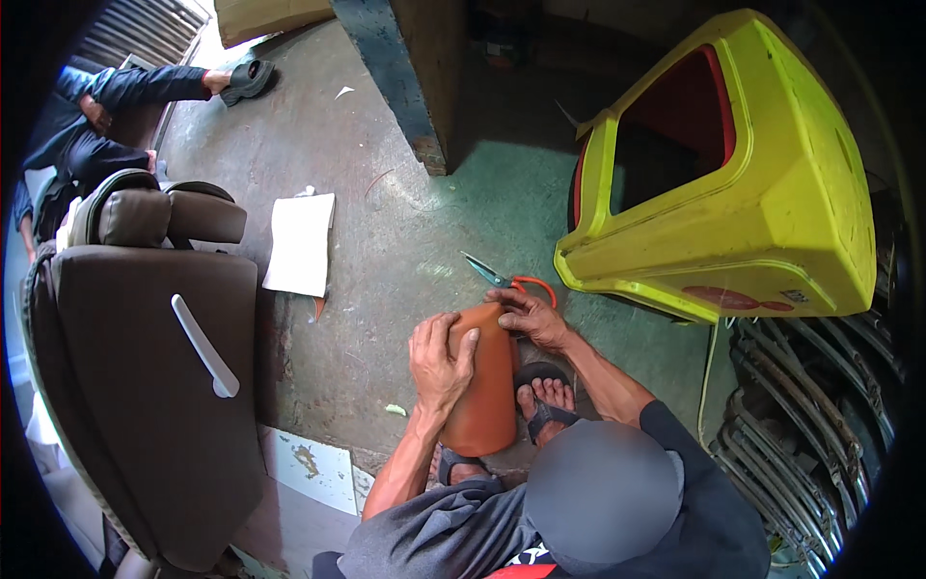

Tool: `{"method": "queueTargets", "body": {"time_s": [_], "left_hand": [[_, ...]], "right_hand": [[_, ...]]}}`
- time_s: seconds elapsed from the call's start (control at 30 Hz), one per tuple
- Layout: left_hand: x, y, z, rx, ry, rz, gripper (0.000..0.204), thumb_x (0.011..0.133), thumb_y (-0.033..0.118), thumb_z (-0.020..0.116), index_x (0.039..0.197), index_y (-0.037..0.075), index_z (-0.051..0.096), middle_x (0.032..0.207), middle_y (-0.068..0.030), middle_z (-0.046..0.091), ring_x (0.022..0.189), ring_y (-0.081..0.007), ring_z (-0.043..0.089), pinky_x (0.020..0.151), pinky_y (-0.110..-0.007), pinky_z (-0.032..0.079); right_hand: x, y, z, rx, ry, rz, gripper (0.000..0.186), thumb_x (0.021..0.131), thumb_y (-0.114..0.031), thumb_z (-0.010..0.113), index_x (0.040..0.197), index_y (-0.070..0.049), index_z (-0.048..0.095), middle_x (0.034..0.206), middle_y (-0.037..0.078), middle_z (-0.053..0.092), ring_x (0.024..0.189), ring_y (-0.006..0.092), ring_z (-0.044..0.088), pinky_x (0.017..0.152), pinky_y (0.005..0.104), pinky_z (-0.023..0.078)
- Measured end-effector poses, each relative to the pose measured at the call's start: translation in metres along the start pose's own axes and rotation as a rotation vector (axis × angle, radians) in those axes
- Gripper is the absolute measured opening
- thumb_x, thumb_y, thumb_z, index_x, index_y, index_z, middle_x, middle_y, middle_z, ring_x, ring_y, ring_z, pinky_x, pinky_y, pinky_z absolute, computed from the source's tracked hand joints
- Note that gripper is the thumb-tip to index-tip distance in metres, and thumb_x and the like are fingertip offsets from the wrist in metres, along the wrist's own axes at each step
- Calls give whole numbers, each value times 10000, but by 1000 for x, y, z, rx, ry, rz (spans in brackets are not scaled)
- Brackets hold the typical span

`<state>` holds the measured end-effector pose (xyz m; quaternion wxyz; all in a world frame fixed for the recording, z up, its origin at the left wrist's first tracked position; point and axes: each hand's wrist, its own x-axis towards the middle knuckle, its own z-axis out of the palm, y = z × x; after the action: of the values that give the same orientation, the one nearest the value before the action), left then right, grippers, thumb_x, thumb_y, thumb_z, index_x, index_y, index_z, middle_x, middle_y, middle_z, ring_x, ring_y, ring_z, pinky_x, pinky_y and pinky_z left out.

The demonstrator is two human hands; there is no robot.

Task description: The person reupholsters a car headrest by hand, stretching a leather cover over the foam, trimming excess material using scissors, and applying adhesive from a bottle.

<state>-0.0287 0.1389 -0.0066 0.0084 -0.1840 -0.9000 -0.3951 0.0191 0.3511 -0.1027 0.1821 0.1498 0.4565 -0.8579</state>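
Observation:
A smooth orange-brown piece [485, 396], tapered and rounded like a padded cover, stands between my feet; its exact kind I cannot tell. My left hand [442, 364] holds it from the left side, thumb and fingers resting on its upper surface. At its top edge, my right hand [533, 320] pinches the rim between thumb and fingers. Scissors [503, 275] with orange handles lie on the floor just beyond my right hand, blades pointing up and left. My sandalled right foot [548, 400] is beside the piece, while my left foot is partly hidden behind it.
A white sheet [300, 244] lies on the floor. At left is a large brown padded seat [154, 386] with a white lever-shaped part [204, 347] on it. A yellow plastic shell [791, 183] and metal tube frames [791, 444] stand right. Another person [106, 106] sits far left, near a pillar [400, 77].

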Motion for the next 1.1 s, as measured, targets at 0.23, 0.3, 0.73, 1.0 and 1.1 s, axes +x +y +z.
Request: {"method": "queueTargets", "body": {"time_s": [0.23, 0.3, 0.73, 1.0, 1.1], "left_hand": [[-2, -41, -25, -161, -3, -80, 239, 938, 137, 715, 1119, -20, 719, 1054, -190, 725, 981, -325, 715, 869, -390, 557], [-1, -42, -19, -178, 16, -52, 230, 943, 127, 707, 1121, -17, 719, 1060, -189, 724, 995, -329, 714, 873, -388, 556], [-11, -95, -35, -266, -21, -227, 254, 1036, 141, 604, 1221, -9, 692, 1148, -141, 717, 1098, -249, 684, 952, -360, 533], [4, -56, -33, -37, 73, -237, 301, 948, 208, 658, 1222, 85, 675, 1208, -106, 648, 1199, -319, 578, 1099, -497, 362], [5, -62, -25, -11, 72, -235, 288, 917, 190, 679, 1184, 83, 682, 1170, -103, 646, 1159, -318, 582, 1079, -482, 379]], "right_hand": [[14, -34, 43, -609, -37, -53, 653, 861, -347, 864, 1386, -26, 647, 1387, 101, 629, 1273, 219, 598, 1090, 365, 480], [22, -42, 29, -554, -146, -6, 701, 864, -295, 863, 1452, -27, 591, 1430, 129, 612, 1318, 225, 570, 1122, 374, 460], [69, -62, 68, -903, -234, 49, 573, 793, -322, 853, 1268, -33, 717, 1274, 177, 727, 1193, 297, 688, 1029, 401, 529], [73, -47, 76, -354, -128, 197, 408, 981, -188, 696, 1350, -16, 670, 1352, 99, 675, 1180, 205, 647, 1050, 377, 513], [76, -22, 55, -447, -160, 85, 453, 982, -190, 694, 1398, -18, 642, 1413, 89, 643, 1277, 195, 598, 1130, 362, 448]]}}
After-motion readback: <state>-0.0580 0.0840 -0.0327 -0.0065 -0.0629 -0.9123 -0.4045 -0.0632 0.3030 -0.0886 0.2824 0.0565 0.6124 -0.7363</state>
